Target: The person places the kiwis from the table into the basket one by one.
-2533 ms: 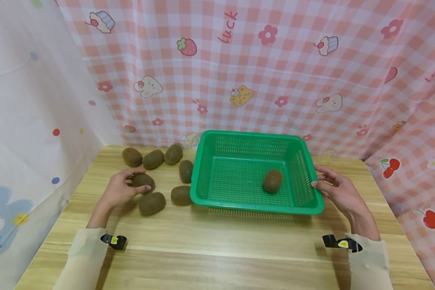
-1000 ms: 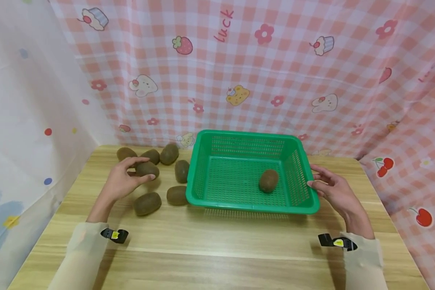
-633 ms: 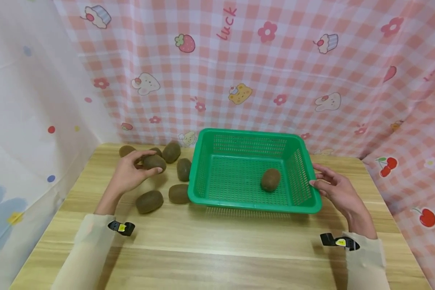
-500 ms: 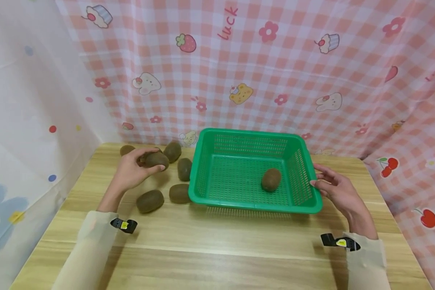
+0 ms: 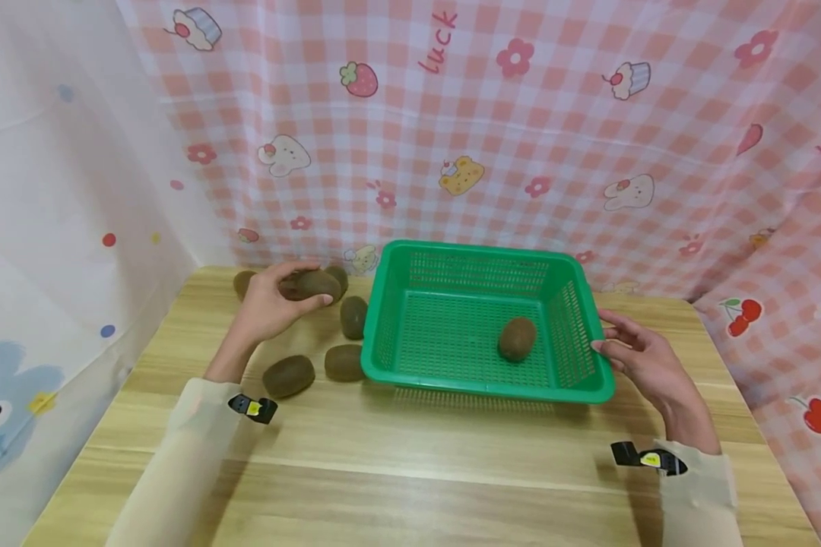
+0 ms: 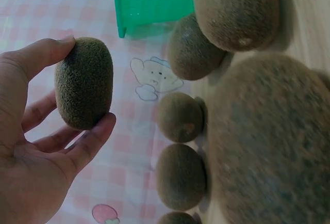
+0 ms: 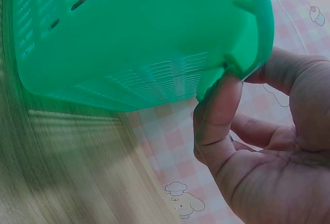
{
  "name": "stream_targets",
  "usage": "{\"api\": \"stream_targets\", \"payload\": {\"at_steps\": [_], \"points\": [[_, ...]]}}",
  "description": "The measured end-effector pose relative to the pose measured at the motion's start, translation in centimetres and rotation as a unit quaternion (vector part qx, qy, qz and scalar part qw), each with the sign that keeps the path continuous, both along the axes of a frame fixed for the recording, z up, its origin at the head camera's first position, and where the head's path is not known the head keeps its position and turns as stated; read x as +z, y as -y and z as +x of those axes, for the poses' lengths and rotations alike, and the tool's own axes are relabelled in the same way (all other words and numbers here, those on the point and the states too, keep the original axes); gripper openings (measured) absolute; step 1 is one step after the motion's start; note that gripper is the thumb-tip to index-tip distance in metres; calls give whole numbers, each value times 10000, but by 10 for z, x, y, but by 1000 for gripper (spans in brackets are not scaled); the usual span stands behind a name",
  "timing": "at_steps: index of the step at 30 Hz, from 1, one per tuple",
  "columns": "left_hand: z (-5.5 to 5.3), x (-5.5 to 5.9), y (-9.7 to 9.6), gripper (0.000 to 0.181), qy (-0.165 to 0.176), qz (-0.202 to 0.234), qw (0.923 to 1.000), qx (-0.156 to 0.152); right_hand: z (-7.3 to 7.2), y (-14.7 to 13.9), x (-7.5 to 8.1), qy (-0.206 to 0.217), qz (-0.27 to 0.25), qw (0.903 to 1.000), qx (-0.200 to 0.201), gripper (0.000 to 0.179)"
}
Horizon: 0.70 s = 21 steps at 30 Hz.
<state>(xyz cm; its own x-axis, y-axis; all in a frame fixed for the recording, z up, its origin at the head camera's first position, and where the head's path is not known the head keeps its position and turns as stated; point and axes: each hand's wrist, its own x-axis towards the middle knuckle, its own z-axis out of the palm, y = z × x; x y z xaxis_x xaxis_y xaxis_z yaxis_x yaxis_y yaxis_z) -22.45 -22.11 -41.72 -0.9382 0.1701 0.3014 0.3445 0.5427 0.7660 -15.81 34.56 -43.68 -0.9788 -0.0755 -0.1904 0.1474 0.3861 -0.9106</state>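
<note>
My left hand (image 5: 268, 305) holds a brown kiwi (image 5: 319, 286) between thumb and fingers, above the back left of the table. In the left wrist view this kiwi (image 6: 84, 83) is gripped at its two ends, raised off the tabletop. My right hand (image 5: 650, 368) pinches the right rim of a green plastic basket (image 5: 486, 390), thumb on the rim and fingers below it. In the right wrist view the fingers (image 7: 219, 108) curl under the edge of the basket (image 7: 134, 43). One kiwi (image 5: 518, 339) lies inside the basket, right of its middle.
Several loose kiwis lie left of the basket, among them a front one (image 5: 289, 377), one by the basket corner (image 5: 344, 363) and one beside its left wall (image 5: 353, 317). Others at the back are partly hidden by my left hand. A checked curtain (image 5: 397, 152) hangs behind the wooden table (image 5: 410, 471).
My left hand has lifted the kiwi off the table and carried it toward the back and right, over the rear kiwis. My right hand keeps its grip on the basket, which stays in place.
</note>
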Motion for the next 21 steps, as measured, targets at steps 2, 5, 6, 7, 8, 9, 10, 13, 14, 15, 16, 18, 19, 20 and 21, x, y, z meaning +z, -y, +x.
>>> {"api": "stream_targets", "payload": {"at_steps": [2, 5, 6, 7, 8, 9, 10, 13, 14, 15, 16, 18, 19, 20, 21], "points": [[-1, 1, -4, 49, 50, 84, 10000, -9, 1, -1, 1, 15, -16, 10000, 2, 73], [-3, 5, -10, 49, 177, 183, 9997, 20, 3, -2, 1, 47, -39, 10000, -28, 73], [-4, 6, -12, 49, 211, 199, 9996, 27, 3, -2, 1, 43, -38, 10000, -32, 73], [-4, 7, -14, 50, 237, 217, 9995, 25, 3, -2, 1, 39, -38, 10000, -34, 72], [-5, 9, -15, 51, 238, 206, 9995, 29, 3, -2, 1, 31, -30, 10000, -35, 72], [-5, 11, -17, 51, 252, 194, 9995, 26, 3, -2, 1, 30, -27, 10000, -41, 72], [-5, 12, -18, 52, 249, 176, 9995, 4, 3, -2, 1, 13, -6, 10000, -28, 72], [-8, 16, -21, 53, 196, 104, 9997, -70, 2, -1, 1, 46, -36, 10000, -37, 72], [-9, 17, -22, 53, 168, 74, 9998, -90, 2, 0, 1, 55, -33, 10000, -38, 72], [-10, 18, -23, 53, 153, 67, 9998, -128, 1, 0, 2, 69, -44, 10000, -49, 71], [-11, 20, -24, 53, 135, 63, 9998, -162, 1, 1, 2, 67, -38, 10000, -48, 71], [-13, 22, -26, 52, 123, 36, 9997, -202, 0, 2, 3, 56, -25, 10000, -46, 71], [-14, 24, -27, 52, 135, 18, 9997, -207, 0, 2, 3, 56, -26, 10000, -52, 71], [-14, 25, -28, 52, 164, 7, 9996, -216, -1, 2, 2, 38, -9, 10000, -42, 71], [-15, 26, -29, 52, 194, -8, 9996, -222, -1, 2, 2, 47, -30, 10000, -42, 71]]}}
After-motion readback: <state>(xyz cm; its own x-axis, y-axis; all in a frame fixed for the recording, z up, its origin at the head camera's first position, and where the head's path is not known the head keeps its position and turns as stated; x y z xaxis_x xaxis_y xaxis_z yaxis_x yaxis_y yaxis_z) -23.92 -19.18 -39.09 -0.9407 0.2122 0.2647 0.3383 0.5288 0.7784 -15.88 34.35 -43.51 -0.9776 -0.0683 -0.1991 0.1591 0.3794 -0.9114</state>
